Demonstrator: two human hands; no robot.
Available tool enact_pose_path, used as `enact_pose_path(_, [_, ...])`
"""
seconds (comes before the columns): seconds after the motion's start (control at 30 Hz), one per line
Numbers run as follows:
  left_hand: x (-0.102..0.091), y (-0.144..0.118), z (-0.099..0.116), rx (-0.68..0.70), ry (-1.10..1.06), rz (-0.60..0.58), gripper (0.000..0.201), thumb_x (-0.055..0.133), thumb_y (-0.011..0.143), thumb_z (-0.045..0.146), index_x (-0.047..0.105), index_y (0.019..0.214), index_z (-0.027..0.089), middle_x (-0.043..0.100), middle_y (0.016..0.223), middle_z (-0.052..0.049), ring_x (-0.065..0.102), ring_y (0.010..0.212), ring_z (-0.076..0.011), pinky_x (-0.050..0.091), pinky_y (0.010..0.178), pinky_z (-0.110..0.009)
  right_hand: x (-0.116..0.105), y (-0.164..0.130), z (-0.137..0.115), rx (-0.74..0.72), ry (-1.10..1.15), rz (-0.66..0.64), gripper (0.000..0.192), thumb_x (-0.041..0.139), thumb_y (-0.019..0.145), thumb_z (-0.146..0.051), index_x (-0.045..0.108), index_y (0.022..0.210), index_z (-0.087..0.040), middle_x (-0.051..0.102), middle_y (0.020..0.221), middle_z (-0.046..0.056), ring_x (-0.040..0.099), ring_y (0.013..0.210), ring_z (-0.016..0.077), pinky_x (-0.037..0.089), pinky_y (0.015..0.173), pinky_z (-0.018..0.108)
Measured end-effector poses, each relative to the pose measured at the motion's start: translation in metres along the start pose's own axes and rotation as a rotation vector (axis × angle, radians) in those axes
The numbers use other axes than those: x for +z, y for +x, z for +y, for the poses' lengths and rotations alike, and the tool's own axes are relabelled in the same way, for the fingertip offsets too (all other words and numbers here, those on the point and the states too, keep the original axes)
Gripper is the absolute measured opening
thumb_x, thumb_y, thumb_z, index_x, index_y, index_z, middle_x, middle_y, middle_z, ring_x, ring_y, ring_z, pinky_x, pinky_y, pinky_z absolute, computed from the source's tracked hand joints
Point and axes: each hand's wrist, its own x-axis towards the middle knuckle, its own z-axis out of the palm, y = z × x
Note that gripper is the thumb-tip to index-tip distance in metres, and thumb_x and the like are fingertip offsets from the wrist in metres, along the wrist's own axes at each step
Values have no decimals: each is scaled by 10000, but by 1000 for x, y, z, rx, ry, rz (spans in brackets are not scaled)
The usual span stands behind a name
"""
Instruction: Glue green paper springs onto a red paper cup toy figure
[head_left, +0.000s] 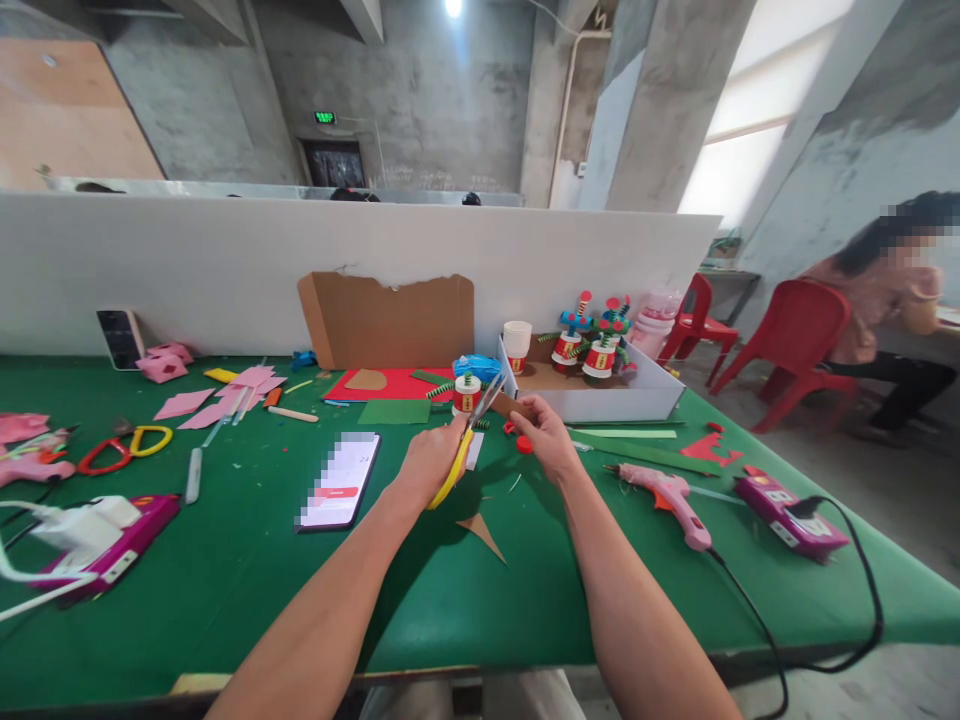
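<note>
My left hand [431,462] is closed round the yellow handle of a pair of scissors [455,472], whose metal blades point up and away. Pinched in my right hand [547,438] is a small piece of brown cardboard [508,404], its edge at the blades. Whether the blades have cut into it I cannot tell. Just behind the scissors stands a red and white paper cup figure [466,397] with a green striped coil. Red round bits [525,444] lie under my right hand. A pointed cardboard scrap [481,537] rests on the green table nearer to me.
A white tray [600,404] holds more cup figures. To the right lie a pink glue gun [667,497] and a purple power strip [791,515] with a black cord. A phone [341,482] and red-and-yellow scissors [126,447] lie left. A person sits beyond, by a red chair [787,340].
</note>
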Motion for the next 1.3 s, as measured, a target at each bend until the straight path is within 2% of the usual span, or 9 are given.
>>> enact_pose_path(0.43, [-3, 0, 2, 5, -26, -12, 326, 343, 966, 281, 449, 1241, 142, 727, 869, -137, 718, 825, -306, 523, 696, -356, 1, -1, -2, 11, 22, 42, 435, 769, 618, -516, 557, 868, -231, 559, 636, -59, 533, 558, 109, 344, 447, 197])
enact_pose_path(0.7, [-5, -1, 3, 23, -50, 9, 309, 361, 965, 275, 447, 1239, 159, 727, 884, -120, 719, 826, -293, 522, 700, -348, 1, -1, -6, -51, 55, 55, 372, 778, 644, -472, 579, 850, -235, 583, 698, -51, 548, 578, 100, 452, 556, 230])
enact_pose_path(1.3, [-6, -5, 3, 72, -142, 74, 279, 394, 943, 246, 473, 1201, 174, 724, 887, -100, 715, 796, -259, 494, 667, -294, 1, -4, -12, -26, 243, 81, 452, 831, 592, -452, 569, 898, -244, 628, 722, -49, 586, 556, 98, 500, 557, 235])
